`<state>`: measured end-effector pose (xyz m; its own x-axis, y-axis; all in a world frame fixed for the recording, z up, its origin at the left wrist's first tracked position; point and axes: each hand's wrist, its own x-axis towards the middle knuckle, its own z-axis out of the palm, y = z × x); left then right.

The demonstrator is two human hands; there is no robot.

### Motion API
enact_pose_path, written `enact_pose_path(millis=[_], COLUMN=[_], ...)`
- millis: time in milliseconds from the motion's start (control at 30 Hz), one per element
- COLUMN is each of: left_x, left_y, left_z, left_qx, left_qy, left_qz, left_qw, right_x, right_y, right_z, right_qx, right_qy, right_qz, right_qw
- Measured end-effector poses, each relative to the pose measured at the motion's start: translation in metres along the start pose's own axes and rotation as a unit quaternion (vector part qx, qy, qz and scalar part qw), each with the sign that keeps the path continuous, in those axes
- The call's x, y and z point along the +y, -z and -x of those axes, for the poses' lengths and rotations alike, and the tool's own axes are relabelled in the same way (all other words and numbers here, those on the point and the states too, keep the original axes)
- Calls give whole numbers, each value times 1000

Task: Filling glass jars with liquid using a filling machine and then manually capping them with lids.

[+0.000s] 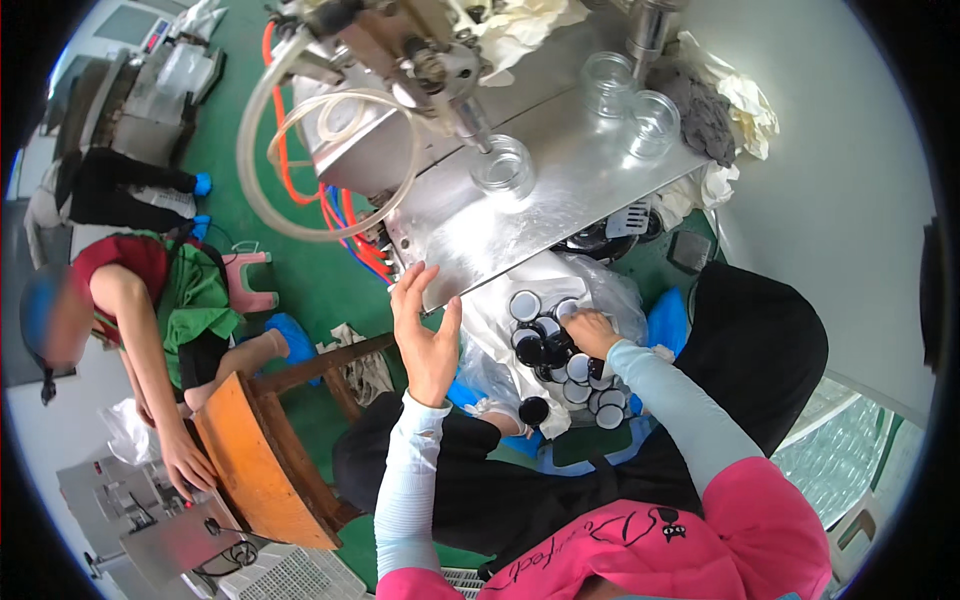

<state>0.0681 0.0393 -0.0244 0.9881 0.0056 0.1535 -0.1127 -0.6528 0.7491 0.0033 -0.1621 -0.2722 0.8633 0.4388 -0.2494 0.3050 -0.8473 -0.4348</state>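
My left hand (427,335) is raised by the near left corner of a metal machine table, its fingers spread and nothing in them. Down in my lap, my right hand (590,333) reaches into a heap of black jar lids (548,350) with pale inner faces. Its fingers are bent around the edge of one lid (566,308) at the far side of the heap; the fingertips are partly hidden. On the metal table (560,215) a clear glass jar (503,170) stands beneath a machine nozzle (470,125). Two more glass jars (655,125) stand farther right.
The lids lie on white plastic sheeting (490,300). Clear and orange hoses (275,150) loop at the machine's left. Crumpled cloths (700,110) lie at the table's right end. A co-worker (150,300) sits at the left beside a wooden stool (260,460).
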Motion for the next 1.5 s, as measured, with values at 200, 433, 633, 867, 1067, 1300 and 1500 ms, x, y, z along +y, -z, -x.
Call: enact_pose_path(millis=[200,433,633,867,1067,1300,1500], left_x=[-68,-140,-150,-159,-97,-12,-19], left_y=[2,13,11,6,30,-34,-102], left_z=[-16,-24,-29,-24,-37,-54,-91], left_qx=[220,-60,-84,-42,276,52,11], left_qy=[134,351,342,322,145,24,-15], left_qz=[162,470,482,504,273,205,209], left_qw=[952,808,802,800,910,977,978], right_x=[9,-30,-50,-53,-53,-7,28], right_y=[38,99,126,132,175,251,310], right_z=[10,27,55,69,73,46,12], right_qx=[40,-3,-5,-7,101,319,423], right_qy=[-121,-135,-85,-33,-99,-59,-57], right_qz=[-384,-722,-880,-890,-971,-698,-55], right_qw=[915,679,467,455,192,639,903])
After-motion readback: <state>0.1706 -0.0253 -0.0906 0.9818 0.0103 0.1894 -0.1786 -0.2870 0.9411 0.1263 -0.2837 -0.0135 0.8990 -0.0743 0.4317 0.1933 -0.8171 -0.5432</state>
